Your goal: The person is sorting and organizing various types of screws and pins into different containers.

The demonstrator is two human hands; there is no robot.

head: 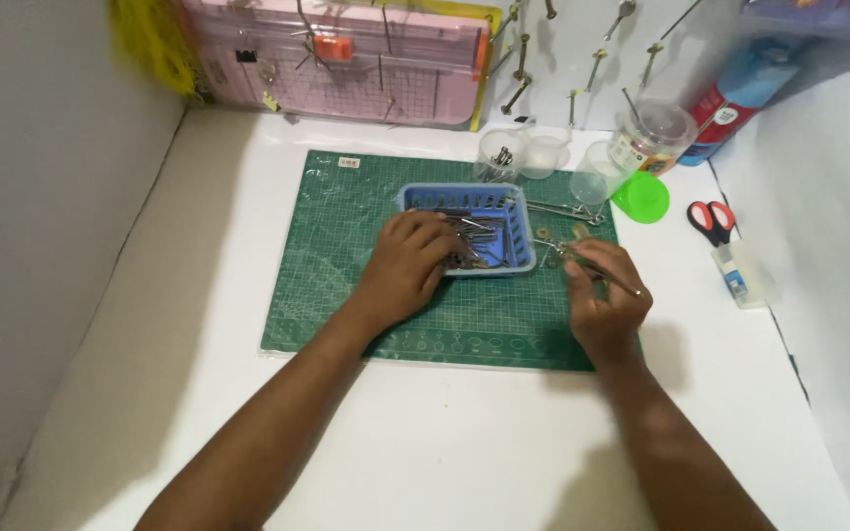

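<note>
A small blue plastic basket (514, 202) sits on a green cutting mat (346, 246) and holds several dark metal bolts and screws. My left hand (407, 265) rests over the basket's near left side, fingers curled among the metal parts. My right hand (604, 295) is just right of the basket and pinches a long thin metal bolt (610, 275) that angles across its fingers. A few loose metal pieces (563, 209) lie on the mat between the basket and my right hand.
Clear plastic cups (543, 152) and a clear jar (653, 136) stand behind the mat beside a green lid (641, 197). Red-handled scissors (710, 221) and a glue stick (737, 275) lie at right. A pink board (346, 59) and a wall of hanging bolts (582, 49) stand at the back.
</note>
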